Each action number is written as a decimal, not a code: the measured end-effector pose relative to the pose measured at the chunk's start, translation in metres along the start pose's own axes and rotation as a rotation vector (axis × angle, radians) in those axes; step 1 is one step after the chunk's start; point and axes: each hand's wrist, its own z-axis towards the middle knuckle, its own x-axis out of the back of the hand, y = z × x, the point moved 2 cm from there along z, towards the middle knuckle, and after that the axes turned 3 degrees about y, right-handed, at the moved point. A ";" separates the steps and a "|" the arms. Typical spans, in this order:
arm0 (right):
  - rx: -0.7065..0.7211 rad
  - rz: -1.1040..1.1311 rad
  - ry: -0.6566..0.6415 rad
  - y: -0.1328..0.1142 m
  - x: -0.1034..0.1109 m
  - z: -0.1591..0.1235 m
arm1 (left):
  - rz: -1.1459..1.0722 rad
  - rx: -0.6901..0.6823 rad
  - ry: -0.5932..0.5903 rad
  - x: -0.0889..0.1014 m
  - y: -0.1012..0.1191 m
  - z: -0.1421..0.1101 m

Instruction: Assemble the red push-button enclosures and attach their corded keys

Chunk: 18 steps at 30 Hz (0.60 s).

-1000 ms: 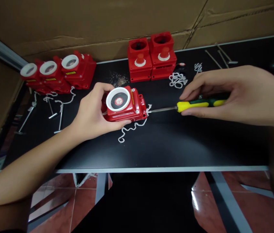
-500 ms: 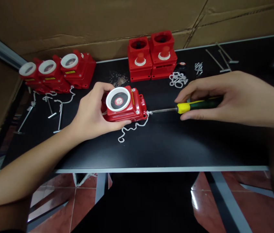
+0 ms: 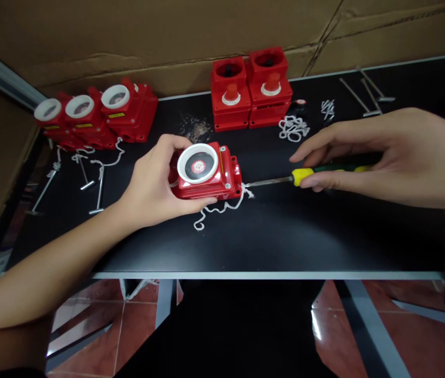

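Red housing [image 3: 224, 176] rests on the black tabletop [image 3: 285, 236], fingers of the left hand [image 3: 154, 184] clamped around it. White string [image 3: 228, 206] meets its end at the tip of the screwdriver [image 3: 302, 176], pinched in the right hand [image 3: 388, 155]. Off-axis pressure could slip the tip, snagging string. Beyond: two red units [image 3: 230, 113].

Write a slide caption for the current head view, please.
Left hand grips a red unit; right hand holds a screwdriver at its end, near white string.

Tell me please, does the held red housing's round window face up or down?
Up: the round window shows its whole white rim from above.
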 end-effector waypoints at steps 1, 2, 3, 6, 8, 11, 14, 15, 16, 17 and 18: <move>-0.015 0.020 -0.023 0.000 0.000 0.000 | -0.007 0.002 -0.001 0.000 0.000 -0.001; -0.029 0.038 -0.055 -0.002 -0.001 0.000 | -0.011 -0.001 -0.002 -0.001 0.000 -0.001; -0.039 0.050 -0.089 -0.003 -0.002 0.001 | -0.011 -0.012 -0.002 -0.001 0.000 -0.001; -0.035 0.035 -0.118 -0.009 -0.005 0.004 | 0.002 -0.066 0.005 -0.001 0.000 -0.001; -0.025 0.007 -0.107 -0.011 -0.006 0.006 | 0.001 -0.089 0.013 -0.001 0.000 -0.001; -0.002 -0.017 -0.082 -0.008 -0.005 0.007 | -0.007 -0.055 0.010 0.000 -0.001 0.000; 0.040 -0.053 -0.059 -0.004 0.000 0.006 | -0.001 -0.012 0.005 0.000 -0.002 0.000; 0.051 -0.059 -0.054 -0.003 0.001 0.005 | 0.003 -0.011 0.006 0.000 -0.002 0.000; 0.057 -0.061 -0.055 -0.002 0.002 0.005 | 0.008 -0.012 0.009 0.000 -0.001 0.000; 0.063 -0.060 -0.052 -0.002 0.003 0.004 | 0.014 -0.010 0.009 0.000 -0.001 0.000; 0.069 -0.059 -0.044 -0.002 0.004 0.003 | 0.017 -0.015 0.008 0.000 -0.001 0.000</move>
